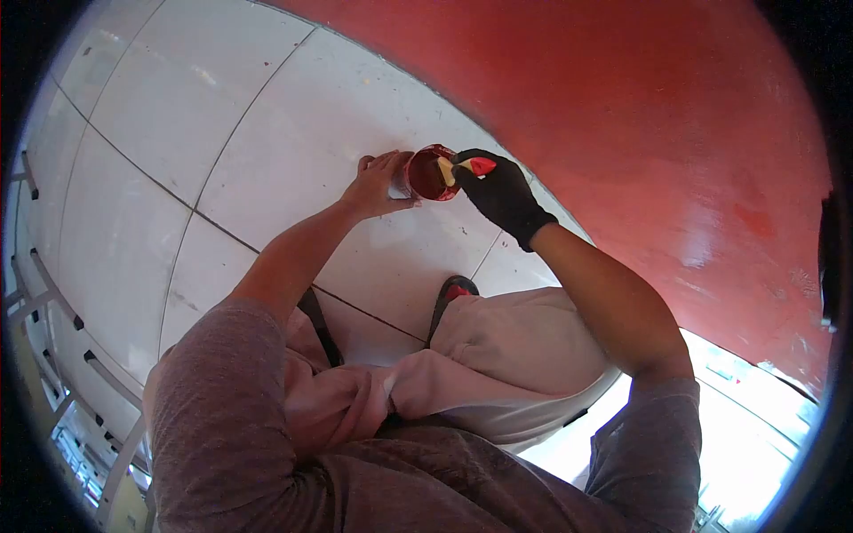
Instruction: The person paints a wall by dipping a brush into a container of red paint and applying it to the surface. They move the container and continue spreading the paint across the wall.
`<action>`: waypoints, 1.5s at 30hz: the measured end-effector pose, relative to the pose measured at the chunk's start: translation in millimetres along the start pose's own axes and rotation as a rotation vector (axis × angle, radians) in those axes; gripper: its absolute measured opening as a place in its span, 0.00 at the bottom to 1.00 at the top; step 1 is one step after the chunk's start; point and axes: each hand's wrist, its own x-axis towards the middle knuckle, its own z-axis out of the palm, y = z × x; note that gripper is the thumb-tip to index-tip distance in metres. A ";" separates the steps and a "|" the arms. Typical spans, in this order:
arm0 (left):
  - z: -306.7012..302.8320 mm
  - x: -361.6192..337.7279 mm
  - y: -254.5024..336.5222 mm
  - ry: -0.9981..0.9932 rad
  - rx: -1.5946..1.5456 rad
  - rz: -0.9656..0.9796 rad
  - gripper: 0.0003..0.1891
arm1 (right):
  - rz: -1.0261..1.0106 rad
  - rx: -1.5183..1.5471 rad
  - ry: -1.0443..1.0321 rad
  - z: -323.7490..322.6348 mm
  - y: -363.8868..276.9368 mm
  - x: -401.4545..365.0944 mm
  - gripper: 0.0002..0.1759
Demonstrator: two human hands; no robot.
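My bare left hand [377, 185] is wrapped round the side of a paint can [411, 175], which is tilted so that its open mouth faces up towards me. Dark red paint coats the inside and streaks the rim. In a black glove, my right hand [502, 195] grips a paintbrush [480, 166] with a red and yellowish handle. The brush reaches over the can's right rim, and its bristle end is at the mouth, hard to make out. Gloved fingers cover part of the handle.
A red painted wall [622, 115] rises at the right, close to my gloved hand. White floor tiles [267, 169] with dark joints and small specks lie below. Metal legs of furniture [58, 289] stand at the far left. My bent knees and a shoe [458, 289] are beneath my arms.
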 end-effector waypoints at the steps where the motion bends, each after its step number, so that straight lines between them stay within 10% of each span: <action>1: -1.0 0.1 0.4 0.003 -0.004 -0.002 0.49 | 0.008 -0.010 0.007 1.0 0.7 0.9 0.11; 45: 5.4 0.0 -12.0 -0.021 0.079 0.044 0.51 | 0.126 0.003 -0.013 1.6 5.9 7.2 0.15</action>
